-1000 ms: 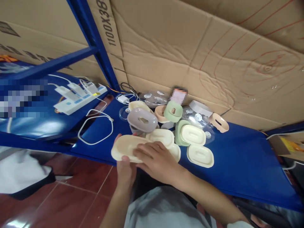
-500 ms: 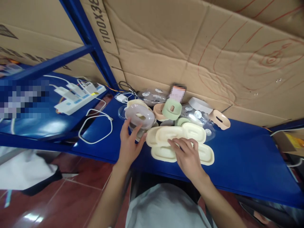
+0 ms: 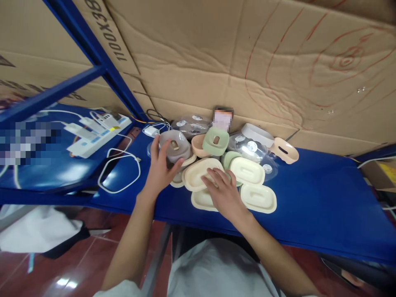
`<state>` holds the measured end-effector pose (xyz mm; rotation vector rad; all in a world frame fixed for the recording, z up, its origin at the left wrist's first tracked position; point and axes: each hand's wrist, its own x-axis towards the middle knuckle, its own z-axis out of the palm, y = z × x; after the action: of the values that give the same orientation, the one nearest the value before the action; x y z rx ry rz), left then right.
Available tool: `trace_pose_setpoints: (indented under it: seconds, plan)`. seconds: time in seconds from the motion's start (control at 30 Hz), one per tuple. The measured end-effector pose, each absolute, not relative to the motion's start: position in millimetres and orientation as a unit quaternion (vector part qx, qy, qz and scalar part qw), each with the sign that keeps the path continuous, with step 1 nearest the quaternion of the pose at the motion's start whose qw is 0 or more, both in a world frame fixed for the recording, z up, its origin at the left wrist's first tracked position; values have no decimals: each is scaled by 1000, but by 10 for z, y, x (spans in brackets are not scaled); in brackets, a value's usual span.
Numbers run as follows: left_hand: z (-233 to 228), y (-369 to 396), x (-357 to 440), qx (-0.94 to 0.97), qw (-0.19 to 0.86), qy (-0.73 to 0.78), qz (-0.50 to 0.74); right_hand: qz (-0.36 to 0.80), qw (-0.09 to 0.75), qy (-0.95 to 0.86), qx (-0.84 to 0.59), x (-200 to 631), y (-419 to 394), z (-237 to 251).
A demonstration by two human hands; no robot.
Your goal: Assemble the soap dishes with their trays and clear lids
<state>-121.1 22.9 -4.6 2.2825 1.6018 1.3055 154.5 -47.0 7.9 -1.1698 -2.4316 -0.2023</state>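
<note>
First: How far along do you seem to be?

Second: Partway, I'd judge. On the blue table (image 3: 309, 194), several cream trays lie near your edge, two overlapping under your right side and two farther right. Behind them is a mixed heap: a green dish (image 3: 211, 149), a peach holder (image 3: 291, 156), clear plastic covers (image 3: 254, 154). Those remain unsorted by colour or kind.

First: And your left hand (image 3: 160, 171)?

Second: Its thumb and fingers are spread wide around a lavender-grey dish (image 3: 183, 152), touching it, at the heap's left end. I can't tell whether you're gripping.

First: Your right hand (image 3: 223, 190)?

Second: Fingers parted and loosely bent, tips over the upper cream tray (image 3: 195, 175), which sits just right of the lavender-grey dish. They appear to touch it; whether you pinch its rim, I can't tell.
</note>
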Motion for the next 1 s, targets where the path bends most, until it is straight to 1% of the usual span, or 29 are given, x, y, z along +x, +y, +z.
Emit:
trace_pose_setpoints:
  seconds: [0.2, 0.37, 0.43, 0.53, 0.6, 0.63, 0.7, 0.8, 0.87, 0.93, 1.0]
  plan:
    - [-80, 103, -1177, 726, 32, 536, 430, -59, 207, -872, -439, 1551, -451, 118]
    - [-40, -51, -1123, 726, -12, 538, 429, -38, 221, -871, -437, 1571, -564, 139]
    - [-53, -179, -1057, 720, -25, 543, 430, -24, 250, -872, -420, 1645, -662, 149]
    - [-139, -475, -940, 701, -32, 572, 425, 7, 339, -854, -394, 1933, -905, 128]
    - [-223, -694, -867, 677, -18, 599, 428, 20, 387, -828, -406, 2234, -1101, 65]
    - [-264, -791, -833, 663, -11, 611, 433, 17, 396, -815, -423, 2398, -1195, 18]
    - [-334, -934, -772, 636, -7, 629, 447, -7, 383, -792, -476, 2706, -1354, -94]
    - [-394, -992, -705, 620, -15, 639, 455, -25, 299, -774, -558, 3011, -1515, -256]
    - [-410, -961, -682, 628, -11, 639, 445, -21, 247, -771, -586, 3096, -1591, -334]
    - [-413, -920, -675, 636, -9, 636, 438, -19, 232, -770, -594, 3127, -1665, -384]
    - [-406, -891, -684, 636, -12, 626, 451, -18, 249, -767, -591, 3145, -1749, -417]
